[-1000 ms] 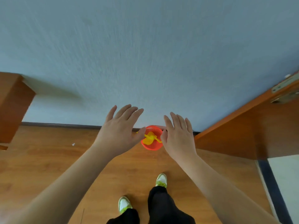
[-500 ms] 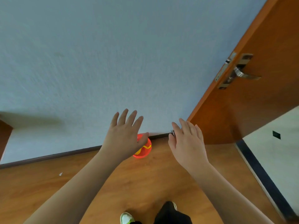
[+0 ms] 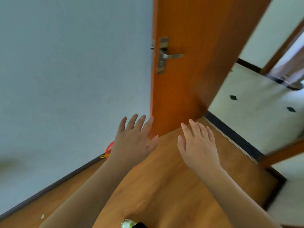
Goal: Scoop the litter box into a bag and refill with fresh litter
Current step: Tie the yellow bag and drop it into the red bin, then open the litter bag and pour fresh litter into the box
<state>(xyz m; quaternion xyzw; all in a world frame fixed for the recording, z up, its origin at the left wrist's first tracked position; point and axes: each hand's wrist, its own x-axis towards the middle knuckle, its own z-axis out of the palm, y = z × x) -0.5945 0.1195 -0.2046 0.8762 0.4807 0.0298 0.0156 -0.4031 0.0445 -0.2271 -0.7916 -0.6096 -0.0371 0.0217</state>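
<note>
No litter box, bag or litter shows in the head view. My left hand (image 3: 133,142) is held out flat over the wooden floor (image 3: 164,186), fingers spread, holding nothing. My right hand (image 3: 197,143) is stretched out beside it, also empty with fingers apart. A small red mesh basket with a yellow piece (image 3: 109,149) stands on the floor against the wall, mostly hidden behind my left wrist.
An open orange wooden door (image 3: 189,79) with a metal lever handle (image 3: 171,55) stands straight ahead. A grey-blue wall (image 3: 74,79) with a dark skirting board fills the left. A dark threshold (image 3: 233,134) leads to a white tiled floor (image 3: 256,102) at right. My shoe (image 3: 127,224) shows at the bottom.
The view has swung right: the door now stands ahead, the doorway and tiled floor have come into sight, and the red basket has slid left behind my left wrist. Both hands stay open.
</note>
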